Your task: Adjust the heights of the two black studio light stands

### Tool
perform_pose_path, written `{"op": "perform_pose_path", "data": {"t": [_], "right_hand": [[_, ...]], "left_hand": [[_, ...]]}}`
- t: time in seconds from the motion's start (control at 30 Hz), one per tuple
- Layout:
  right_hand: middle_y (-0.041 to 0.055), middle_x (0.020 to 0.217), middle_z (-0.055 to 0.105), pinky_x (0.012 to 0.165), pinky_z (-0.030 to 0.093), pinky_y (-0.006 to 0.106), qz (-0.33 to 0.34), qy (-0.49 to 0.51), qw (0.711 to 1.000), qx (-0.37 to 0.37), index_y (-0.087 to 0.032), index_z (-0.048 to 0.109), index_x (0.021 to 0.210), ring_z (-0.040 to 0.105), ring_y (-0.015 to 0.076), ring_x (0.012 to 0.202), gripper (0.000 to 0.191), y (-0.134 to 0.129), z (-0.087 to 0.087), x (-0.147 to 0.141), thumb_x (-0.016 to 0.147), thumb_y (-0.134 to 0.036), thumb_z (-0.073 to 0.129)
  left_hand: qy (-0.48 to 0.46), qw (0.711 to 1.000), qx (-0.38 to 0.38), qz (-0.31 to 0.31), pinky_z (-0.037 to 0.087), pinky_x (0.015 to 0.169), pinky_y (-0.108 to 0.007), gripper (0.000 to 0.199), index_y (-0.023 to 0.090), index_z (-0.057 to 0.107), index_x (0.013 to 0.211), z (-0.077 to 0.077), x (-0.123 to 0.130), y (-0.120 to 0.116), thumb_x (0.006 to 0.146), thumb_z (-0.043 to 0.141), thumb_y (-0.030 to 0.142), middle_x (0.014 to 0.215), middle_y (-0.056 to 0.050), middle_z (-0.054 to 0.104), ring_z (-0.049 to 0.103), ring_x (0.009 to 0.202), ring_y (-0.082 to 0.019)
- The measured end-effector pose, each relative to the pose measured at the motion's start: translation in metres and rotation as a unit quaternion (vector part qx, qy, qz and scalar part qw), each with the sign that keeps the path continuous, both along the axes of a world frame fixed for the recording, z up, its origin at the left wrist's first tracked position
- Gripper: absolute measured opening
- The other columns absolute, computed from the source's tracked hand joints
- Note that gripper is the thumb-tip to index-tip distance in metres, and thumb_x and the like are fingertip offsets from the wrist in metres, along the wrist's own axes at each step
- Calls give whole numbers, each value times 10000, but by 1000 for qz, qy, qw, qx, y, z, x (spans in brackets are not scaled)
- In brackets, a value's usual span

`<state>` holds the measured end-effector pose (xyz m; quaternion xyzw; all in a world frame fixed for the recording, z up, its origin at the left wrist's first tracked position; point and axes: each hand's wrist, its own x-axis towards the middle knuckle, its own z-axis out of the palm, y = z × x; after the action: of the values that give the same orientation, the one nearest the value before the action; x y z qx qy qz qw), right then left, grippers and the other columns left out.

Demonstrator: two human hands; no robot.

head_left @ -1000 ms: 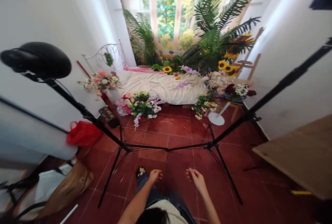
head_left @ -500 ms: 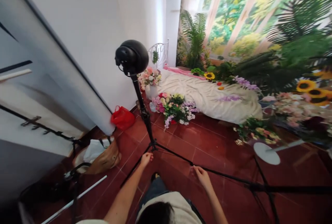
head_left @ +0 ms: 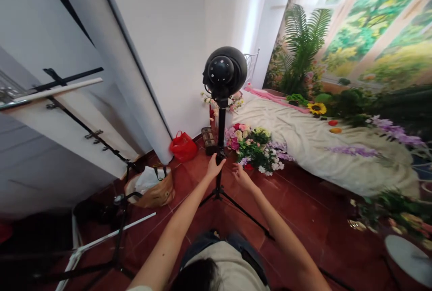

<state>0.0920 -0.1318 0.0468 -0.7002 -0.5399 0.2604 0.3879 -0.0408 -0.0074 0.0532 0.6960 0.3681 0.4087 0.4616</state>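
Observation:
A black studio light (head_left: 232, 68) with a round head tops a black light stand (head_left: 222, 129) directly in front of me. My left hand (head_left: 215, 167) is on the pole at its lower joint, the pole passing between thumb and fingers; the far side of the grip is hidden. Just right of the pole, my right hand (head_left: 243, 177) is held in the air, its fingers apart and slightly bent, with nothing in them. The stand's legs spread over the red tiled floor (head_left: 189, 192) below both hands.
Artificial flowers (head_left: 256, 147) sit right behind the stand, beside a bed with a cream cover (head_left: 303, 147). To the left are a red bag (head_left: 183, 146), a brown bag (head_left: 157, 190), another stand (head_left: 121, 228) and a white pole (head_left: 135, 223). A white disc (head_left: 408, 257) is at lower right.
The view has turned left, bringing the light stand to the middle. Both hands have risen and moved forward; the left has come onto the pole and the right has come close to it.

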Motion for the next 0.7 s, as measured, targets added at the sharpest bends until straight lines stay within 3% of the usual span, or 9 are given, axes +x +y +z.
{"op": "perform_pose_path", "data": {"t": [0.13, 0.27, 0.43, 0.6, 0.7], "right_hand": [[152, 1295, 503, 861, 456, 278, 84, -143, 986, -25, -149, 286, 1360, 586, 176, 1033, 603, 66, 37, 17, 788, -117, 475], [136, 1083, 640, 773, 470, 285, 164, -314, 926, -129, -166, 461, 1232, 630, 231, 957, 459, 103, 61, 32, 788, -219, 562], [87, 944, 690, 689, 470, 256, 263, -417, 857, -146, -210, 613, 1039, 660, 236, 868, 377, 140, 83, 44, 678, -273, 703], [54, 863, 693, 646, 455, 228, 319, -447, 823, -147, -216, 677, 879, 656, 227, 817, 352, 157, 95, 46, 547, -221, 792], [68, 919, 677, 649, 435, 219, 302, -446, 840, -65, -208, 654, 922, 631, 200, 843, 222, 142, 85, 48, 703, -238, 679]], "left_hand": [[-2, 1000, -6, 17, 447, 923, -393, 347, 208, 537, 1071, -2, 6, -1, 765, 615, 351, 1068, -76, 620, 572, 1024, -207], [-12, 999, 4, 53, 447, 907, -371, 282, 195, 528, 1031, -2, 17, -3, 768, 596, 271, 1043, -66, 612, 571, 992, -189], [14, 995, 24, 100, 457, 840, -345, 254, 178, 484, 1024, -8, 24, -9, 806, 546, 292, 976, -68, 594, 568, 912, -180], [46, 995, 43, 78, 447, 858, -355, 315, 183, 470, 1074, -17, 16, -12, 803, 560, 317, 1009, -67, 586, 556, 940, -190], [49, 995, 51, 77, 447, 862, -351, 323, 182, 463, 1092, -16, 16, -13, 808, 553, 306, 1022, -70, 583, 554, 946, -189]]}}
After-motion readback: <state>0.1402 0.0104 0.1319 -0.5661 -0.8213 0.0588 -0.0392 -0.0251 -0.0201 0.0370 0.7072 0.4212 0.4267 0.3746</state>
